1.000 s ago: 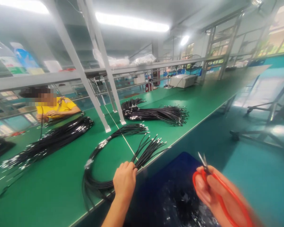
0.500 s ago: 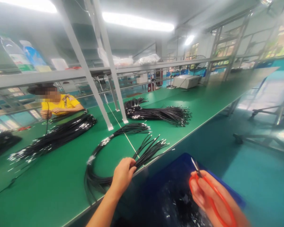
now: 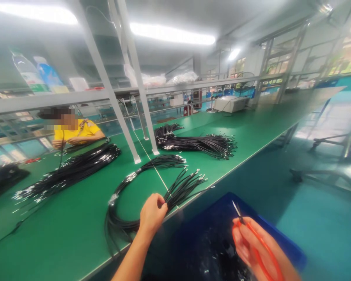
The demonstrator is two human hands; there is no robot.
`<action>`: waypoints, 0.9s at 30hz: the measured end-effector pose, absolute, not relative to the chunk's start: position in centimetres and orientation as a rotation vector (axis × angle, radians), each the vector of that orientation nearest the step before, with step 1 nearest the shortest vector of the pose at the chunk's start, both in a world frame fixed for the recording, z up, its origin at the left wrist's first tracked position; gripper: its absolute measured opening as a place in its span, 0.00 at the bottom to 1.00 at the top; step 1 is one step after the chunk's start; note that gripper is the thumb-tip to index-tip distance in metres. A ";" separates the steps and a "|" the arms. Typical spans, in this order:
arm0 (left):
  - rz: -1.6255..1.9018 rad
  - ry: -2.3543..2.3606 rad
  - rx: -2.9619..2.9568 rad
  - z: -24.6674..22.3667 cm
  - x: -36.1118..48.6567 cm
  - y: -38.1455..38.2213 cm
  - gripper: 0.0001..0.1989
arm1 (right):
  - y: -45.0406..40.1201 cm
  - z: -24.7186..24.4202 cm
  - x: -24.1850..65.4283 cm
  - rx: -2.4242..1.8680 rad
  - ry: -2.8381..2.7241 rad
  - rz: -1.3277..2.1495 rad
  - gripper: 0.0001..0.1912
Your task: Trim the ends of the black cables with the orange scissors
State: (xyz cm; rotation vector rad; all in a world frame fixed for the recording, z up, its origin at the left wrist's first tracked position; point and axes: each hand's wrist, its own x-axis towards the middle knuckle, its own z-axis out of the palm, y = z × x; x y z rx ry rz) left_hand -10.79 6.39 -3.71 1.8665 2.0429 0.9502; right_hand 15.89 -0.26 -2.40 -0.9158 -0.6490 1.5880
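On the green bench, a curved bundle of black cables [image 3: 121, 191] has pale tips fanned out at its right end. My left hand [image 3: 153, 214] is closed round that bundle near the bench's front edge, just behind the fanned ends. Clear wrapping binds the bundle at two places along its curve. My right hand [image 3: 256, 244] grips red-handled scissors [image 3: 259, 238] to the right of the bench, their pointed blades tilted up and left. The scissors stay apart from the cables. Below them sits a blue bin [image 3: 269, 230] with dark, shiny contents.
More black cable bundles lie farther back [image 3: 195, 143] and at the left [image 3: 73, 166]. White posts [image 3: 140, 82] rise from the bench to a shelf with bottles [image 3: 32, 74]. Across the bench, a person in a yellow top [image 3: 78, 130] holds a cable.
The view has shifted slightly. My right hand with the scissors sits a little lower and farther left. My left hand stays on the cable bundle.
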 end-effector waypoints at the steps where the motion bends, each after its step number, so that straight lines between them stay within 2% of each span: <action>1: 0.975 2.036 1.843 -3.3 -10.8 6.5 0.06 | -0.3 -2.4 15.9 -0.927 -0.638 1.587 0.16; 5: 1.069 1.929 1.796 -0.3 -10.0 6.3 0.04 | -0.3 -2.6 15.6 -0.983 -0.590 1.520 0.17; 11: 0.958 1.646 1.980 3.6 -2.3 3.0 0.09 | 0.0 -2.9 14.7 -1.083 -0.634 1.398 0.19; 15: 0.855 1.392 2.190 3.1 1.6 1.0 0.06 | -0.4 -2.8 14.3 -1.053 -0.557 1.385 0.22; 21: 1.054 1.217 1.975 1.4 -0.2 0.7 0.08 | -1.3 -1.9 12.8 -1.040 -0.515 1.288 0.23; 27: 1.069 1.188 1.739 0.5 -1.4 -0.1 0.08 | -1.9 1.0 10.9 -0.891 -0.421 1.184 0.20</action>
